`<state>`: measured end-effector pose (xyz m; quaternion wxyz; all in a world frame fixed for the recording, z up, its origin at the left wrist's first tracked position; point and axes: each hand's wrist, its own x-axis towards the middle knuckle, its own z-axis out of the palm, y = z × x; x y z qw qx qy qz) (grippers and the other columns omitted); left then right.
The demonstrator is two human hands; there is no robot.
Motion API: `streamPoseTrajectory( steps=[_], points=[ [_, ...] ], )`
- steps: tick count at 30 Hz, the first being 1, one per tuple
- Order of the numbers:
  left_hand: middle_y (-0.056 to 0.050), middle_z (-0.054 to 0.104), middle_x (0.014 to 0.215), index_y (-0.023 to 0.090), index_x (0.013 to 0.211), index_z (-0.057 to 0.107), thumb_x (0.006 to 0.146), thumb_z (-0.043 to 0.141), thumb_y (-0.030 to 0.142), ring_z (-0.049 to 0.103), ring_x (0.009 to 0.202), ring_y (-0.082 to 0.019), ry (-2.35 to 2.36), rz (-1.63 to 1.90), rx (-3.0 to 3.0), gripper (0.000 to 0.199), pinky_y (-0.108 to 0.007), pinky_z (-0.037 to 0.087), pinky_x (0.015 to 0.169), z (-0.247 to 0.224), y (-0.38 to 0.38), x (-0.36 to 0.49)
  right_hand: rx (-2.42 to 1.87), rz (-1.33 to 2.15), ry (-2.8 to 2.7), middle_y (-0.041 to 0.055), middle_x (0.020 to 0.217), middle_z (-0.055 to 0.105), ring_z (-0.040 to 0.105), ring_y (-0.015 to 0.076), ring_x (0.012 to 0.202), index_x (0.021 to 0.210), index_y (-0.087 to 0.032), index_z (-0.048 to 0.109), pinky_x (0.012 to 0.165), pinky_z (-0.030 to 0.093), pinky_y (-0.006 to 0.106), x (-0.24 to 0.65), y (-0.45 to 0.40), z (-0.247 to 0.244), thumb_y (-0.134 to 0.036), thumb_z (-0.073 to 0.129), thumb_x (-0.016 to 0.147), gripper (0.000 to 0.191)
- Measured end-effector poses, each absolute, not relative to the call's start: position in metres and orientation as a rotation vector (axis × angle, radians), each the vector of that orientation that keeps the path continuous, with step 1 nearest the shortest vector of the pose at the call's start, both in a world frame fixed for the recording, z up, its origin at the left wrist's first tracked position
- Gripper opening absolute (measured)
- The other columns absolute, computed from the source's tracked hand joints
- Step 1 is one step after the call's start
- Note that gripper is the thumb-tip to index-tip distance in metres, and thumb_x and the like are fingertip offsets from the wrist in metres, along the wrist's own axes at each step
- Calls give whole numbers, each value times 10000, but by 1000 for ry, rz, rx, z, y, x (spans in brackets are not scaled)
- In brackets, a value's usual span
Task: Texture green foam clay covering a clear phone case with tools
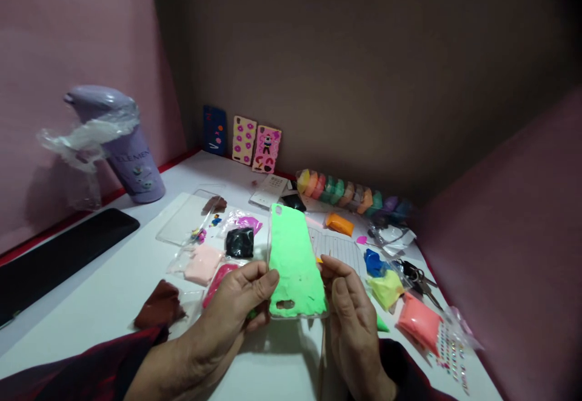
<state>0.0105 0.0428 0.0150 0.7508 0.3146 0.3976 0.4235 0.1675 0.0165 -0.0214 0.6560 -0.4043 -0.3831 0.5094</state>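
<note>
Phone case (294, 261), coated green, is pinched by the left hand (240, 297) above the near table (122, 261); whether the right hand (352, 310) grips its right edge is unclear. Coating seems the step; its ragged edges likely call for smoothing.

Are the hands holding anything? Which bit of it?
Yes, the left hand holds the green case by its lower left edge. The right hand is at the lower right edge, but I can't tell whether it grips.
</note>
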Motion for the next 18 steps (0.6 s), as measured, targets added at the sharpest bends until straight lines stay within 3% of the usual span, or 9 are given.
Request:
streamPoseTrajectory(
  steps=[5,9,14,18],
  points=[
    [44,504,540,151,649,630,645,784,368,414,465,-62,854,921,699,266,-181,358,476,18,43,11,-884,1224,-798,57,1091,626,614,187,961,1153,-256,527,828,491,323,169,17,-20,-292,578,881,280],
    [33,530,530,157,705,672,689,750,383,469,495,-89,860,919,685,239,-213,417,555,20,41,10,-824,1225,-806,52,1048,623,613,165,894,1150,-252,536,749,508,281,170,18,-22,-242,597,865,291],
    [-54,690,781,182,976,704,789,657,392,579,647,-144,787,849,620,286,-254,449,634,20,39,9,-818,1239,-846,50,1009,628,597,159,900,1158,-249,526,769,497,274,166,17,-23,-232,592,868,297],
    [-90,702,909,169,1060,687,775,682,357,585,661,-141,754,830,610,341,-248,455,618,17,40,11,-848,1222,-890,52,1028,623,588,180,962,1171,-256,512,850,476,316,163,14,-22,-250,593,867,315]
  ],
)
